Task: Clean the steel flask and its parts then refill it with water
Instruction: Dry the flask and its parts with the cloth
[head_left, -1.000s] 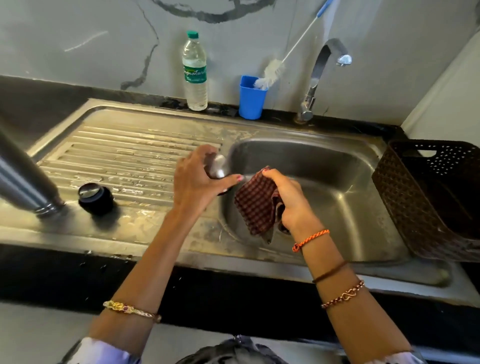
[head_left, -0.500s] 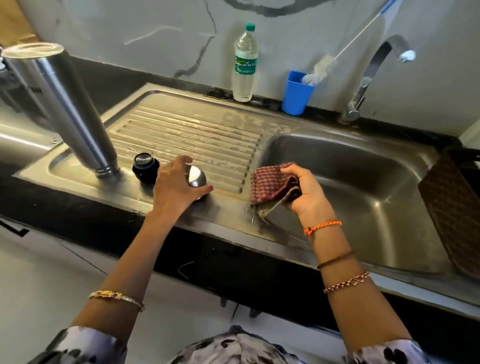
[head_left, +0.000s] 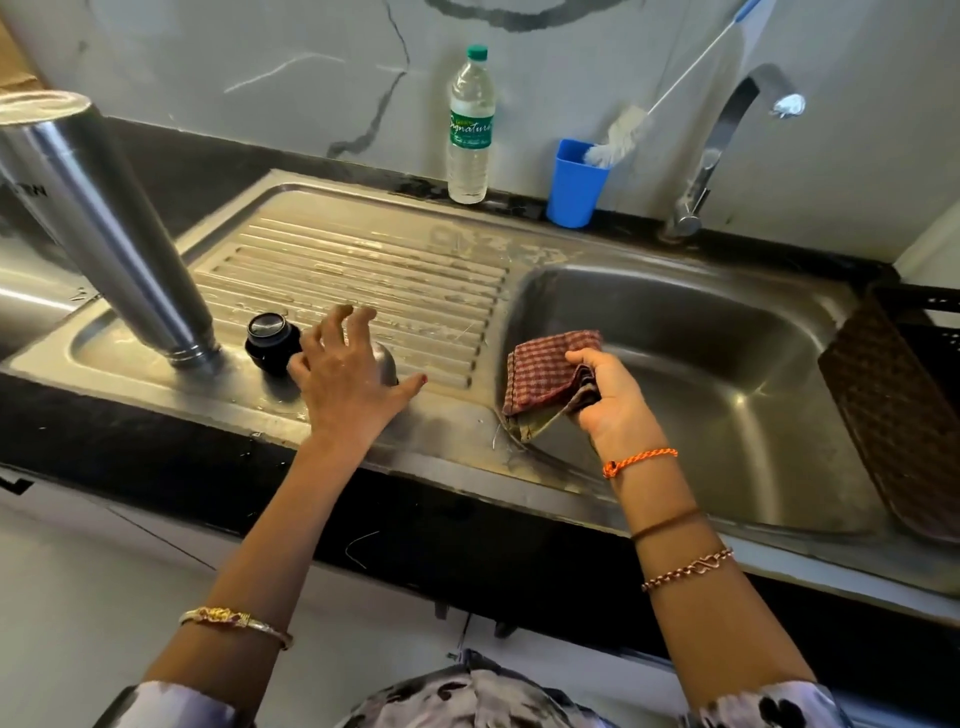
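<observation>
Standing upside down, the steel flask (head_left: 111, 234) could be knocked over by the left hand (head_left: 345, 376), fingers spread; the cloth (head_left: 550, 379) was gripped by the right hand (head_left: 615, 400).

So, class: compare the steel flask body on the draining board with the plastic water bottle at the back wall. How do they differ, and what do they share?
The steel flask body is opaque bare metal; the plastic water bottle is clear with a green label.
The flask stands mouth down on the draining board; the bottle stands upright behind the sink rim.
The flask's mouth carries no cap; the bottle's green cap is on.
Both are tall, narrow drink containers, and neither hand touches them.
</observation>
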